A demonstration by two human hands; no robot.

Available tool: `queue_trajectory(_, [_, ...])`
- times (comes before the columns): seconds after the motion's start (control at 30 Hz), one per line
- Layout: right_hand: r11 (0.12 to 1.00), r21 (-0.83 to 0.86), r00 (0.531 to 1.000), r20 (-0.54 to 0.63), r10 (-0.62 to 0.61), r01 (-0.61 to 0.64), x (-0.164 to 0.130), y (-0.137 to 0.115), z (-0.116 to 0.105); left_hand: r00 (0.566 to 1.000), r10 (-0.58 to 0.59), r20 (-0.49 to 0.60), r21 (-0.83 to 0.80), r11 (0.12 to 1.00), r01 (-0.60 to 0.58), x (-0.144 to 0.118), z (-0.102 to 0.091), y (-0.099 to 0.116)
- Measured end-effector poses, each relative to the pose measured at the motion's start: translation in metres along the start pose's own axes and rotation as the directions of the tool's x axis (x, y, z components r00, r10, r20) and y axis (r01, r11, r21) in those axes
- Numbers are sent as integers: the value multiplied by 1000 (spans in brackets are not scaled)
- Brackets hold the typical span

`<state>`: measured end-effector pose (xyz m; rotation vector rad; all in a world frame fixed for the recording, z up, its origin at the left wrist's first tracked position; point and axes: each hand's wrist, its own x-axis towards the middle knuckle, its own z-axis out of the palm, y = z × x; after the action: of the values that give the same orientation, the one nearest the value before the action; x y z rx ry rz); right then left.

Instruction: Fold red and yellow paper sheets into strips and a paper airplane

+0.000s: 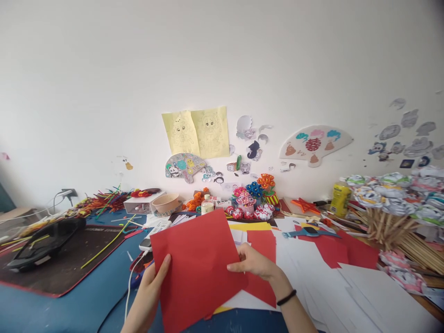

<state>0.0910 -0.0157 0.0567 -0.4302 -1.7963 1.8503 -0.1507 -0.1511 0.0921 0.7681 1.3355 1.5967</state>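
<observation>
Head view showed left hand (154,280) and right hand (255,263), fingers clamped on a red sheet (197,268) above the desk (93,280); seemingly uncut and unfolded, it suggested work barely begun.

Right wrist: a narrow black band (287,298) — cord-like, much like a hair tie — circles it, at 5 o'clock in the view.
Band finish: plain, dark and matte-looking; its weave is too small to tell.
Right hand (255,262): ungloved and slim, tapering into a slender wrist.
Left hand (152,280): ungloved too, at 7 o'clock, its wrist bare.
Thumbs: slender, with rounded tips; the nails are hard to make out.
Forearms: bare as far as they show — slim and smooth in outline, cut off by the view's edge toward 6 o'clock.
</observation>
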Motion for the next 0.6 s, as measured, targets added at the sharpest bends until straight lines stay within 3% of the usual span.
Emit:
queue_trajectory(0.13, [999, -37, 990, -131, -45, 40, 6, 4, 1, 995, 63, -79, 113, 992, -53, -2, 1, -1])
queue_trajectory(0.2, [997, -37, 982, -175, -76, 71, 8, 6, 1, 994, 78, -70, 145, 987, -68, -2, -1, -1])
queue_trajectory(0.3, [993, -30, 971, -205, -122, 118, 9, 5, -1, 994, 89, -67, 127, 989, -80, 0, -8, 0])
queue_trajectory(0.37, [992, -5, 963, -239, -127, 130, 8, 4, -3, 981, 108, -162, 68, 993, -98, 2, -15, 1])
queue_trajectory(0.43, [990, 18, 951, -283, -128, 139, 8, 4, -5, 939, 157, -307, -25, 985, -173, 4, -21, 4])
queue_trajectory(0.53, [987, 20, 935, -323, -144, 159, 8, 4, -7, 818, 268, -509, -120, 919, -376, 6, -28, 8])
queue_trajectory(0.6, [987, 17, 936, -322, -143, 157, 8, 5, -7, 757, 282, -589, -139, 888, -439, 7, -30, 11])
